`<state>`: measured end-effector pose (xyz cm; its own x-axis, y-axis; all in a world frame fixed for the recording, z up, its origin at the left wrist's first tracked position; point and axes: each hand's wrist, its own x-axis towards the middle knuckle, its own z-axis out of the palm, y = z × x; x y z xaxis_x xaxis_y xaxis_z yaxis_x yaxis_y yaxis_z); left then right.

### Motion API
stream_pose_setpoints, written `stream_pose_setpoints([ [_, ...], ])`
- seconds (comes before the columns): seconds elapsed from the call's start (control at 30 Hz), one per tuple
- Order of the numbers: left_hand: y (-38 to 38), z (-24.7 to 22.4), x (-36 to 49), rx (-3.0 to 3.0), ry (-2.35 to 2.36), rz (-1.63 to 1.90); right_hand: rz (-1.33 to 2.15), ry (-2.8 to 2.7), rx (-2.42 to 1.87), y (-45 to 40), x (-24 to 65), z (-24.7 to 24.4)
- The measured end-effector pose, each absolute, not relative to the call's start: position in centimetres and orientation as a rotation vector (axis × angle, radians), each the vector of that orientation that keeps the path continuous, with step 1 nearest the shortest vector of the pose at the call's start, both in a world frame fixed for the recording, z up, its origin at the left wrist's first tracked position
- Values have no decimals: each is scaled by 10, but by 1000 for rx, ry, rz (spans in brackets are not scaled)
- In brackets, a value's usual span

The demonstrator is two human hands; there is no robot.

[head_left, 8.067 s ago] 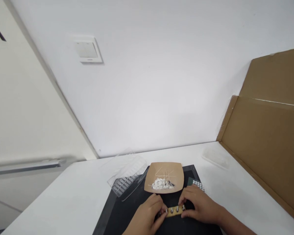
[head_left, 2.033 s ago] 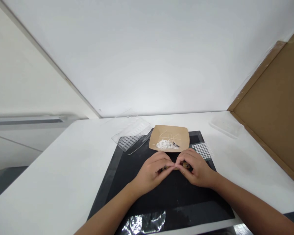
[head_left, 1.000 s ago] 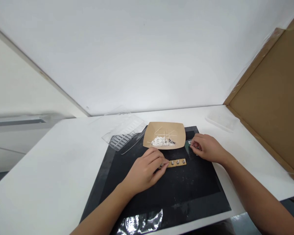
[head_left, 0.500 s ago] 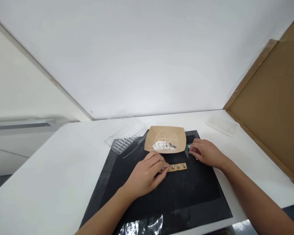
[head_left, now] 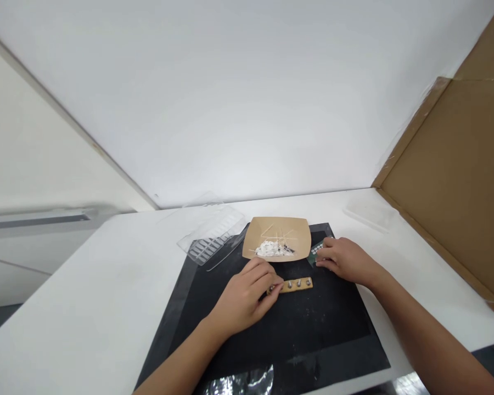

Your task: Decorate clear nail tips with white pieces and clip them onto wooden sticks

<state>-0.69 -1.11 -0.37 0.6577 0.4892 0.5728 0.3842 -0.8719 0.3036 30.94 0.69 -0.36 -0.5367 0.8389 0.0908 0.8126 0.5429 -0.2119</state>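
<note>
A narrow wooden strip (head_left: pixel 296 284) carrying several small metal studs lies on the black mat. My left hand (head_left: pixel 247 291) is closed at the strip's left end, thumb and fingertips pinched on it and hiding part of it. Further back on the right, a small green sheet (head_left: pixel 313 255) with rows of whitish round dots lies beside the paper tray. Bent over the right side of this sheet is my right hand (head_left: pixel 346 260), its fingers curled together at the dots. Whatever sits between those fingertips is too small to make out.
A brown paper tray (head_left: pixel 251 230) behind the strip holds thin sticks and a heap of white bits. Tweezers (head_left: pixel 226 257) and clear plastic trays (head_left: pixel 209 241) lie to its left. A clear lid (head_left: pixel 370 214) is at the back right, near a cardboard wall (head_left: pixel 456 164).
My right hand has shifted slightly and its fingers sit lower, so more of the green sheet's dots show. My left hand stays at the strip. The view has tilted a little.
</note>
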Motion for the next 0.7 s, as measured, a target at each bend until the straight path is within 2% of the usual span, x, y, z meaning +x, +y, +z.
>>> stream_pose_setpoints([
  [0.7,-8,9,-14,2872,678,1011,307,-2530,-1339,3,305,-7],
])
